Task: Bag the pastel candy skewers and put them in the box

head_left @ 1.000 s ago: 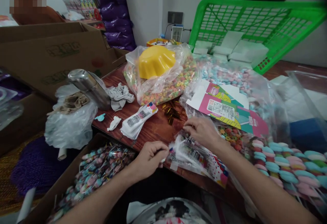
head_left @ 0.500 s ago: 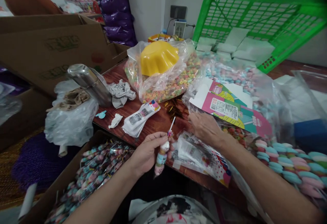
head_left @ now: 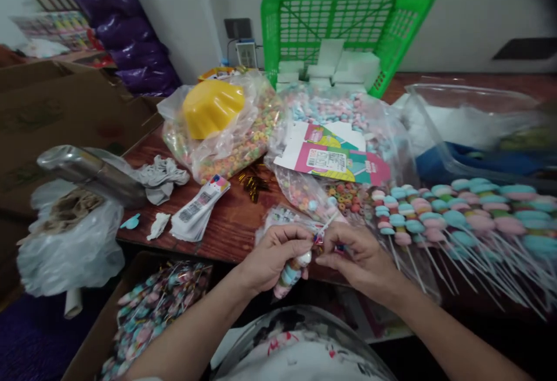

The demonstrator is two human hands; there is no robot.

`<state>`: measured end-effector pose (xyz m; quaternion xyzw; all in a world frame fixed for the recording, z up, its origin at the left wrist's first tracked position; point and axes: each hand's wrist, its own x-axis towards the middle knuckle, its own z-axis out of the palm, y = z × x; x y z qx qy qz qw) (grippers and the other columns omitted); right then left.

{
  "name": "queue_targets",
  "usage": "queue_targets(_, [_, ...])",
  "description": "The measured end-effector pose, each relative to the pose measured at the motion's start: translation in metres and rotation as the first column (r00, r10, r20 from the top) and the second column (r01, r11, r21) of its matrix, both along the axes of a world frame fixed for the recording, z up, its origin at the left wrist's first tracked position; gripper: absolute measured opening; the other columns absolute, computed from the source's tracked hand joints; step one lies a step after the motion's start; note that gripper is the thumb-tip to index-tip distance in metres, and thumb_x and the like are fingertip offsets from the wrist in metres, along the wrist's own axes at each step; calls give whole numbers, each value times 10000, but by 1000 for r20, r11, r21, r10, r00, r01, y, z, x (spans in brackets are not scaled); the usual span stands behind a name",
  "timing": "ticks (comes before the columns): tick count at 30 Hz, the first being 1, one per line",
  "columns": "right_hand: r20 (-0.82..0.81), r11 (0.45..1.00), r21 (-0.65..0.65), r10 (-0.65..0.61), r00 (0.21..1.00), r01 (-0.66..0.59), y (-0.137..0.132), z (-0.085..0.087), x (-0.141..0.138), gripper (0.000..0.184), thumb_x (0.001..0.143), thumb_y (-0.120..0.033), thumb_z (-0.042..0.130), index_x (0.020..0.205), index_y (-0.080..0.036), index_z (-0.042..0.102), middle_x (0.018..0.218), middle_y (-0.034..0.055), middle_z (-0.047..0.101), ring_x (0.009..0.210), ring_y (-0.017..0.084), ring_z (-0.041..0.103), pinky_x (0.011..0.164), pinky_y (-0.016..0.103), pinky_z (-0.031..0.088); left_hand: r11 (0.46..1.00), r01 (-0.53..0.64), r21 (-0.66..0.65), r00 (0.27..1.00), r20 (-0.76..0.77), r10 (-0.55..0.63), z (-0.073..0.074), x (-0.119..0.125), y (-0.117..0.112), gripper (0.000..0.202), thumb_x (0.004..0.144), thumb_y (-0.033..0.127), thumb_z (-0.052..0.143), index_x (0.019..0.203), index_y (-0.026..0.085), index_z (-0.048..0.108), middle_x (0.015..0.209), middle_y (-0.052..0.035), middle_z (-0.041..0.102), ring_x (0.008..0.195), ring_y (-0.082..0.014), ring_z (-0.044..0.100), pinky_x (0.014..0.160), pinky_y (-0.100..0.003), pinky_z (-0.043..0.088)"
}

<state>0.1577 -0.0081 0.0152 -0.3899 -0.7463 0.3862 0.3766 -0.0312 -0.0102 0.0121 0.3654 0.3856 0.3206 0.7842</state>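
Left hand (head_left: 272, 255): bent in, grip holding candy stick (head_left: 289, 275) | Right hand (head_left: 362, 258): curled beside it, I can't tell its grip

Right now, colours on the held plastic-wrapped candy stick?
Mainly pale blue, pink and white on the candy stick; best in head view.

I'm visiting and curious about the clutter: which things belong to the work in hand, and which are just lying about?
Seemingly in the work:
wrapped candy stick, in the left fingers
bare candy sticks
gold ties
stacked printed strips
wrapped candy pile

Probably just lying about:
steel flask
crumpled gray cloth
small blue piece
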Motion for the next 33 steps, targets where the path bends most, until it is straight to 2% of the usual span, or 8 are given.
queue_targets(3, [-144,971,-212,-141,979,109,-11,-9,10,179,722,-176,675,704,-195,498,647,-56,527,595,96,487,574,228,404,982,22,185,992,-124,1,5,17,-2,235,750,367,673,791,136,662,773,-55,628,413,-65,492,323,-169,349])
queue_targets(7, [-197,912,-382,-237,951,148,-17,-16,14,264,654,-164,709,773,-203,477,609,-83,512,542,76,446,518,202,361,831,78,550,969,-239,67,5,32,0,175,801,283,636,739,136,708,832,-76,621,725,-142,577,669,-254,501])
queue_targets(9, [-243,868,-473,-293,925,151,-19,-19,16,329,637,-170,720,825,-215,454,563,-104,506,503,69,429,494,190,338,791,103,603,965,-254,68,3,34,0,166,808,267,631,739,134,704,787,-66,613,770,-149,571,721,-259,494])
queue_targets(15, [-330,780,-625,-248,911,-14,-33,-33,19,234,681,-285,724,835,-175,586,652,-35,604,589,95,522,588,226,404,983,38,180,980,-200,-1,-6,26,-2,232,770,358,651,812,132,621,593,14,564,309,-40,378,246,-150,271])
queue_targets(19, [-368,796,-605,-247,897,-29,-43,-36,12,202,771,-361,664,837,-170,662,813,15,654,770,137,569,742,266,432,991,-24,128,984,-172,46,-12,23,-3,255,751,367,671,832,135,599,515,32,550,265,-44,365,220,-144,272])
queue_targets(25, [-416,797,-604,-325,849,10,-47,-44,-3,238,819,-367,634,684,-171,642,653,-17,614,655,104,523,667,225,406,962,-126,241,978,-133,161,-22,25,-3,242,756,360,678,797,124,648,727,-7,578,366,-49,481,238,-133,298])
queue_targets(28, [-416,797,-596,-409,812,97,-47,-51,-3,166,822,-343,635,775,-194,690,675,-16,628,665,110,543,678,231,426,956,-148,252,969,-154,191,-25,23,-2,238,764,359,671,795,123,660,795,-8,575,330,-10,417,227,-134,279])
queue_targets(33, [-299,886,-399,-370,879,237,-43,-47,-3,109,797,-288,655,824,-218,734,809,15,671,765,141,596,714,247,461,953,-163,255,968,-146,204,-29,22,-4,230,761,352,672,762,121,660,802,-4,560,344,-6,419,234,-131,273])
